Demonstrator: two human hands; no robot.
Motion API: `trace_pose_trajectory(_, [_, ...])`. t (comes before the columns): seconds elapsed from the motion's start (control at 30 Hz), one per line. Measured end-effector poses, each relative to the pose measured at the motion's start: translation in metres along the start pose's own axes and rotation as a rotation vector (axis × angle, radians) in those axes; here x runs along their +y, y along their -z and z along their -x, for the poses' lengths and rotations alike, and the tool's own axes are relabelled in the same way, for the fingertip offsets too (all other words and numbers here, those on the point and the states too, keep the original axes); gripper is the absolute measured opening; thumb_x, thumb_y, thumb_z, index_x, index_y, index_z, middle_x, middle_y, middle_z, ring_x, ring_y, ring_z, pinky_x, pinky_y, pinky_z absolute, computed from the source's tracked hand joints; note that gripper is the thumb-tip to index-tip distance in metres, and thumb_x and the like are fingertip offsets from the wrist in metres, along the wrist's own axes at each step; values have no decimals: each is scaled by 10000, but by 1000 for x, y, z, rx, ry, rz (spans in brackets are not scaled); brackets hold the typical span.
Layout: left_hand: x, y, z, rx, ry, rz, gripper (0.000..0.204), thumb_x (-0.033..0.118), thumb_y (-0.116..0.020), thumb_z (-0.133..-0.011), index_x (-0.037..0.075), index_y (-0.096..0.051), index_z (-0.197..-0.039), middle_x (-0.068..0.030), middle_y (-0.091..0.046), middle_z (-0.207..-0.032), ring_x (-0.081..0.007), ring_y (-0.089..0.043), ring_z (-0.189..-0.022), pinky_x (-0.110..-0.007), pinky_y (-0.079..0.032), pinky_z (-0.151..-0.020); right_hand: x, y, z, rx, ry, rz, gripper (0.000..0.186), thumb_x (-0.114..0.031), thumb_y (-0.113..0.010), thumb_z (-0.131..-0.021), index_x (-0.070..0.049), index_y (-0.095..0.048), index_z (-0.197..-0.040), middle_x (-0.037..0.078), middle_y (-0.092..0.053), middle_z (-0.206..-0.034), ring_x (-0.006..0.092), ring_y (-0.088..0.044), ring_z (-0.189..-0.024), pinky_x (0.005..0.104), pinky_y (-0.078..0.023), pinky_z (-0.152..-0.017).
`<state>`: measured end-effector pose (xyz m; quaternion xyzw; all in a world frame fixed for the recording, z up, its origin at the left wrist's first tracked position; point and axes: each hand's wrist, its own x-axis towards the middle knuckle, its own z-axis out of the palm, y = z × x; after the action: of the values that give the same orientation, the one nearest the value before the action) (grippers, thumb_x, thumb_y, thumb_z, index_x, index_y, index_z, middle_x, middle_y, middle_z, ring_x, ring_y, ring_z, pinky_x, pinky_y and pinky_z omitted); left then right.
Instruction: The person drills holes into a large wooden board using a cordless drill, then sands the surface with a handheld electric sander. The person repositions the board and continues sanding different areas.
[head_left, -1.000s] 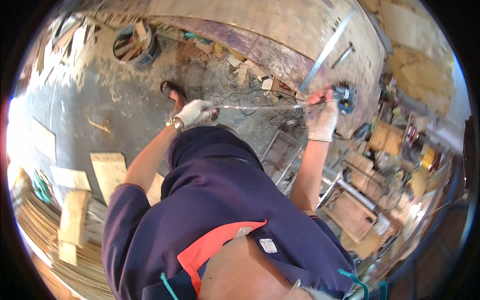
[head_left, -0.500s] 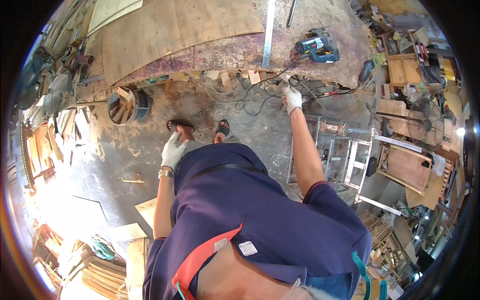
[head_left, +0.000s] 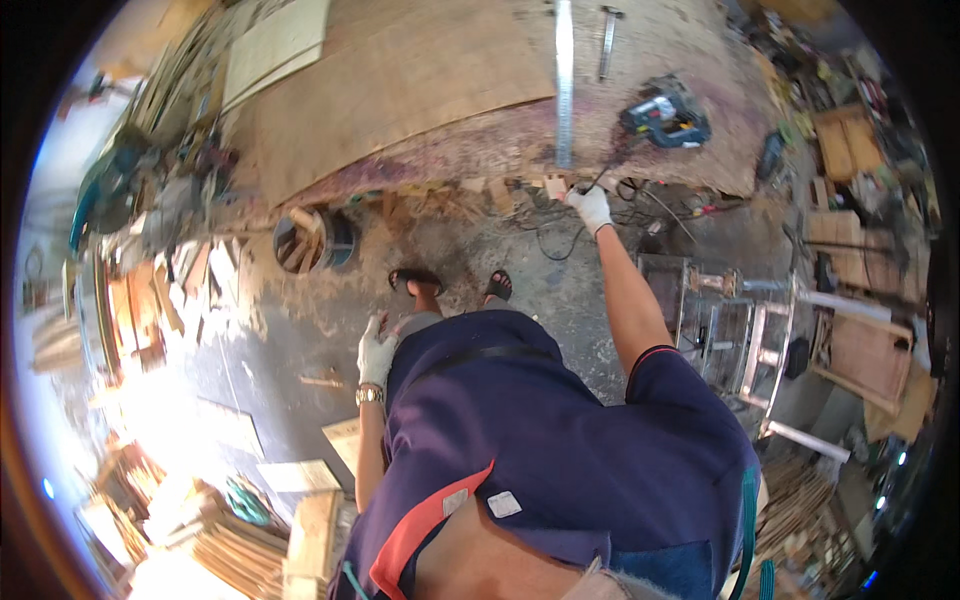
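Observation:
My right hand (head_left: 588,206), in a white glove, is raised at the workbench (head_left: 400,90) front edge, fingers curled beside a dark cord; what they hold is unclear. My left hand (head_left: 376,352), also gloved, hangs by my left leg with fingers loosely apart and nothing visible in them. On the bench top lie a blue-and-black jigsaw (head_left: 662,118), a long metal ruler (head_left: 564,85) and a small hammer (head_left: 608,40). A large plywood sheet (head_left: 380,110) covers much of the bench's left part.
A bucket of offcuts (head_left: 335,245) stands below the bench at left. A metal frame (head_left: 760,350) is at my right, among wooden boxes (head_left: 855,150). Timber stacks (head_left: 230,550) and loose boards (head_left: 295,475) lie at lower left. Cords and scraps litter the floor (head_left: 545,290).
A second ago both hands held a thin pale strip stretched between them. They have since separated: my left hand dropped beside my leg, my right reached to the bench edge, and the view turned.

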<state>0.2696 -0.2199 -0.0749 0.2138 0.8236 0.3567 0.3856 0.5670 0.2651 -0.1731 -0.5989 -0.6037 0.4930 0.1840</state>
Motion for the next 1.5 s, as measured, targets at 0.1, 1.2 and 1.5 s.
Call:
trace_pose_trajectory(0.1, [-5, 0, -6, 37, 10, 42, 493, 166, -718, -948, -1, -586, -1392, -154, -665, -1349, -247, -630, -1233, -352, -491, -1026, -4, 11, 29, 127, 60, 66, 525, -445, -951, -661, -6, -705, -814, 63, -683, -726, 218, -616, -679, 391, -486, -673])
trace_pose_trajectory(1.2, [78, 9, -49, 86, -111, -402, 213, 273, -698, -884, 168, -818, -1025, -107, -773, -985, -295, -740, -879, -402, -585, -817, -265, 107, 233, -1044, 484, -1568, 220, -248, -749, -809, -103, -655, -673, 41, -649, -701, 207, -609, -626, 311, -537, -568])
trace_pose_trajectory(1.5, [-97, 220, 56, 1274, 31, 116, 246, 187, -536, -1001, 58, -724, -1091, -98, -727, -1035, -226, -682, -898, -385, -551, -818, -260, 219, 155, -595, 877, -2039, 219, -108, -716, -716, -149, -522, -622, -68, -415, -564, 38, -378, -496, 225, -277, -358])
